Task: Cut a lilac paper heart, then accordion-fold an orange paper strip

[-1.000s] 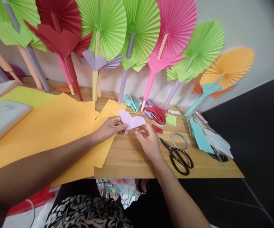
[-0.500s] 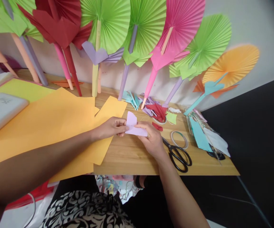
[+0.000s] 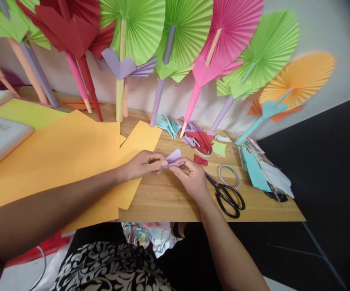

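Between my two hands is a small piece of lilac paper, folded into a narrow V with its upper flap tilted up to the right. My left hand pinches its left end between thumb and fingers. At the other end, my right hand grips the paper with thumb below and fingers above, covering part of it. Both hands hover just over the wooden table. Black-handled scissors lie right of my right hand, beside a roll of tape.
Orange paper sheets cover the left side, with a pale box-like object on top. Folded red paper pieces and blue ones lie behind my hands. Pleated paper fans, one pink, lean along the wall. A plastic bag with papers sits right.
The lilac paper was spread in an open L shape; now its flaps are brought closer together. My right hand has shifted slightly left, and its fingers have closed over the paper.
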Tool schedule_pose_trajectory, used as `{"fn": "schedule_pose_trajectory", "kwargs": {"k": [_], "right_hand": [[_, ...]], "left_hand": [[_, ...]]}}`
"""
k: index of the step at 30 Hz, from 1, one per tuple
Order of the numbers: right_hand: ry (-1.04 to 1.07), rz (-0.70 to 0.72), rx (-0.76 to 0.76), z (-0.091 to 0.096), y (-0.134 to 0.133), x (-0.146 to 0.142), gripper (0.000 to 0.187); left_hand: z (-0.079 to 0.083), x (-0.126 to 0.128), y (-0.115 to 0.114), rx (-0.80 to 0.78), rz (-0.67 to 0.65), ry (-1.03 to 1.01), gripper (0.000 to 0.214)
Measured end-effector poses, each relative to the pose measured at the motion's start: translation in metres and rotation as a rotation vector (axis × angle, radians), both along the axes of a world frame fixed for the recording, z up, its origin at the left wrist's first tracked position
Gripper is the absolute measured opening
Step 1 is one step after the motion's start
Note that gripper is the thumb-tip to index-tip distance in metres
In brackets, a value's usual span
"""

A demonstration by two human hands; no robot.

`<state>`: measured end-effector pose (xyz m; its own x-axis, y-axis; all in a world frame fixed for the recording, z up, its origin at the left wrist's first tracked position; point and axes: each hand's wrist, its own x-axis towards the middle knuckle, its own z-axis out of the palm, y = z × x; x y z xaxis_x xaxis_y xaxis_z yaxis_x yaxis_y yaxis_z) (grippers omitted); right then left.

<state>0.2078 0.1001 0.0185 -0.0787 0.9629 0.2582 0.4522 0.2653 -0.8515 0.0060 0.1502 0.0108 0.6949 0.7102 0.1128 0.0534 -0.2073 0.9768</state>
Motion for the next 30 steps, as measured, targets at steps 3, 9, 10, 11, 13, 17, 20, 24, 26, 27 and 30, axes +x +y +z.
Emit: {"fn": "schedule_pose_trajectory", "kwargs": {"k": [3,9,10,11,13,17,20,24,26,27,30], "right_hand": [[0.034,-0.026,-0.064,-0.0021,-0.0012,-0.0034,0.017],[0.243,-0.135,-0.084,-0.0055,-0.0002,-0.0068,0.044],[0.283,-0.131,-0.089,-0.0055,0.0006,-0.0068,0.054],[0.318,-0.115,-0.105,-0.0054,0.0014,-0.0066,0.062],[0.371,-0.069,-0.164,-0.0056,0.0028,-0.0062,0.066],[0.335,-0.004,-0.265,-0.0072,0.0023,-0.0070,0.035],[0.246,-0.027,-0.242,-0.0064,-0.0003,-0.0090,0.027],[0.184,-0.078,-0.201,-0.0042,-0.0016,-0.0091,0.026],[0.192,-0.098,-0.196,-0.0041,-0.0010,-0.0076,0.027],[0.205,-0.108,-0.194,-0.0042,-0.0005,-0.0068,0.027],[0.276,-0.108,-0.202,-0.0043,0.0006,-0.0051,0.029]], "left_hand": [[-0.0030,0.0028,-0.0012,-0.005,0.036,-0.013,0.030],[-0.0095,0.0059,0.0004,0.028,0.121,-0.006,0.033],[-0.0095,0.0058,0.0006,0.029,0.126,-0.006,0.033],[-0.0092,0.0055,0.0007,0.029,0.129,-0.009,0.033],[-0.0081,0.0052,0.0004,0.033,0.118,-0.009,0.033],[-0.0062,0.0057,-0.0010,0.039,0.047,-0.005,0.033],[-0.0060,0.0062,-0.0015,0.044,0.032,0.006,0.035],[-0.0047,0.0057,-0.0018,0.052,0.054,0.031,0.037],[-0.0034,0.0054,-0.0019,0.048,0.076,0.030,0.035],[-0.0029,0.0055,-0.0019,0.049,0.092,0.026,0.034],[-0.0021,0.0060,-0.0018,0.050,0.130,0.011,0.030]]}}
